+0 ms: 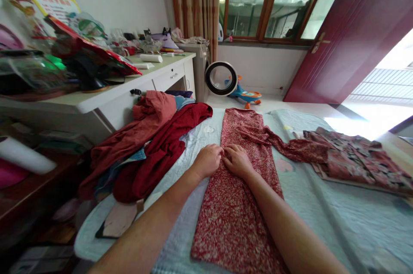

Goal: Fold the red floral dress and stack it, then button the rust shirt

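Note:
A red speckled long-sleeved top [240,218] lies lengthwise on the pale blue bedspread [309,209], its body folded into a long strip. One sleeve stretches out to the right. At the strip's left edge, about halfway up, my left hand [209,160] is closed with its fingertips pinching the fabric. My right hand [238,161] is right beside it, on top of the strip, fingers curled and gripping the cloth. Both sets of fingertips almost meet. The far end of that sleeve reaches a folded floral garment [358,155] on the right.
Left of the strip lies a heap with a dark red garment [161,158] and a coral garment [155,110]. A phone-like flat item [118,220] rests near the bed's corner. Beyond stand a cluttered desk [167,72], an open front-loading washer [221,78] and a blue ride-on toy [247,93].

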A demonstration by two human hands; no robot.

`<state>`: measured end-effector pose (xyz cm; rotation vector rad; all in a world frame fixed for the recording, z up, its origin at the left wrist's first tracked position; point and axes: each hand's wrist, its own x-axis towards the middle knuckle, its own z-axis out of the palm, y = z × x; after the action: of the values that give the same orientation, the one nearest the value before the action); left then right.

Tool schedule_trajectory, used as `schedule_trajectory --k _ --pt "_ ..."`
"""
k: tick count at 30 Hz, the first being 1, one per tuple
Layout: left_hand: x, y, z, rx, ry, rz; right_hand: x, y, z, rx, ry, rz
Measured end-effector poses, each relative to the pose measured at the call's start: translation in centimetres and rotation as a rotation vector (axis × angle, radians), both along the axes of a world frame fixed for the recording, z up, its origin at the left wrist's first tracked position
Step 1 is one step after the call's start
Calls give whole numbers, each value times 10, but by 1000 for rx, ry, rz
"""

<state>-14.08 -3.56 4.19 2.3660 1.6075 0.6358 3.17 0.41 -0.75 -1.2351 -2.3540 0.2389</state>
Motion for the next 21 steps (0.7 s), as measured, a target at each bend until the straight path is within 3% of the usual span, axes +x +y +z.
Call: schedule_trajectory --k 5,10,14,16,18,21 --pt "23 78 -7 -24 -2 81 10 7 6 -24 308 6" --pt "49 116 -21 14 -7 103 54 27 36 33 405 -149" --pt "56 122 -41 28 62 140 125 43 63 42 303 -506" --pt "55 121 -51 0 103 135 162 44 72 155 251 -714" --pt "54 120 -57 -25 127 132 193 39 76 238 220 -908" --pt "54 119 -60 -46 147 139 221 30 74 176 153 -1132"
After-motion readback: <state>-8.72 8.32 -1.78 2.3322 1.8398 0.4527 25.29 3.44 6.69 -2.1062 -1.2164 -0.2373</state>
